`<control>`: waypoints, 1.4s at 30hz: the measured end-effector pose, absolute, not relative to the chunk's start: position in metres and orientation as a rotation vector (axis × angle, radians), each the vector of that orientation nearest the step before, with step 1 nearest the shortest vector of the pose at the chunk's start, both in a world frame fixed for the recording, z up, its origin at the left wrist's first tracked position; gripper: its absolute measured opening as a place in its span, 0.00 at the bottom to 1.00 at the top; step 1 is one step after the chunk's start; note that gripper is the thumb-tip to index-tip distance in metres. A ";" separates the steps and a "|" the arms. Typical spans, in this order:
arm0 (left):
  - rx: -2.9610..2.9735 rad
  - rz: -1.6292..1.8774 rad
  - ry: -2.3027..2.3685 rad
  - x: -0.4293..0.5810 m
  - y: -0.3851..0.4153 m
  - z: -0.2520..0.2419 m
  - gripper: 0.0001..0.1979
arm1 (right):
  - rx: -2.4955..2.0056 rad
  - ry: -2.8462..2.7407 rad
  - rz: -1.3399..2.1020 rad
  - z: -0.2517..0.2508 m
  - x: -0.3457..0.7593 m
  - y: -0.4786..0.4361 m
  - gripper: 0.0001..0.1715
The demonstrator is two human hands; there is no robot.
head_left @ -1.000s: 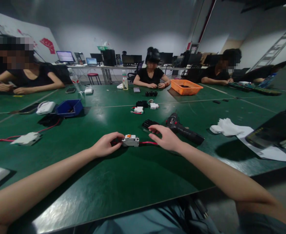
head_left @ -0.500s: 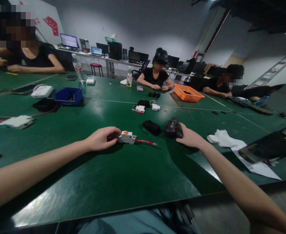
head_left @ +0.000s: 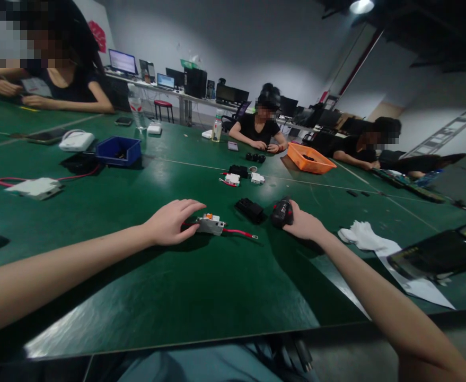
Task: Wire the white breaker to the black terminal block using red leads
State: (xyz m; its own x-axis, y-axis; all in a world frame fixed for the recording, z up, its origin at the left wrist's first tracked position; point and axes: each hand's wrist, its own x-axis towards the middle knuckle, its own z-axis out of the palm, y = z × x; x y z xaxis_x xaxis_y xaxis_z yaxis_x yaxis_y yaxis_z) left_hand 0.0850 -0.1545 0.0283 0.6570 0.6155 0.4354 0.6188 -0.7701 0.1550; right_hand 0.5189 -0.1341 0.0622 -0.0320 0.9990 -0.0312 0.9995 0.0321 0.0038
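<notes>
A small white circuit breaker (head_left: 211, 224) with an orange lever lies on the green table (head_left: 201, 286), a red wire (head_left: 238, 232) running out of its right side. My left hand (head_left: 172, 221) rests beside its left end with fingers stretched over the table, touching it. My right hand (head_left: 303, 223) is closed round a black and red cordless screwdriver (head_left: 282, 212) to the right. Between the breaker and the screwdriver lies a black block (head_left: 249, 208).
Further back lie more small breakers (head_left: 233, 179), a blue bin (head_left: 118, 150), an orange tray (head_left: 310, 158), a white box with red wires (head_left: 36, 187), white gloves (head_left: 362, 234) on paper and a dark device (head_left: 439, 254). Three other people sit round the table.
My right hand left the red wire and went right to grasp the screwdriver. My left hand's fingers have loosened and stretched beside the breaker. The view swung right.
</notes>
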 end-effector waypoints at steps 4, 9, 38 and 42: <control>-2.868 -0.730 -0.888 0.096 -0.158 0.028 0.31 | 2.286 2.313 -0.206 0.069 0.523 -0.139 0.59; -2.898 -0.689 -0.804 0.106 -0.161 0.026 0.27 | 2.507 2.570 -0.748 0.094 0.510 -0.168 0.57; -2.741 -0.686 -0.958 0.104 -0.159 0.020 0.13 | 2.050 2.132 -2.219 0.145 0.424 -0.272 0.22; -2.756 -0.714 -0.957 0.104 -0.158 0.018 0.14 | 2.057 2.138 -2.198 0.146 0.423 -0.274 0.22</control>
State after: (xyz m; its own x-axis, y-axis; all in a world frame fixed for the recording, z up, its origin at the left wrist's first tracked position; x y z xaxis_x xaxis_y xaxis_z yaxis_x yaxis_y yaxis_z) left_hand 0.1035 -0.1576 0.0184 0.6852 0.5493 0.4783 0.6148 -0.7883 0.0245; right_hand 0.4234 -0.2737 0.1458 -0.2775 0.9090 -0.3109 0.2858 -0.2309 -0.9301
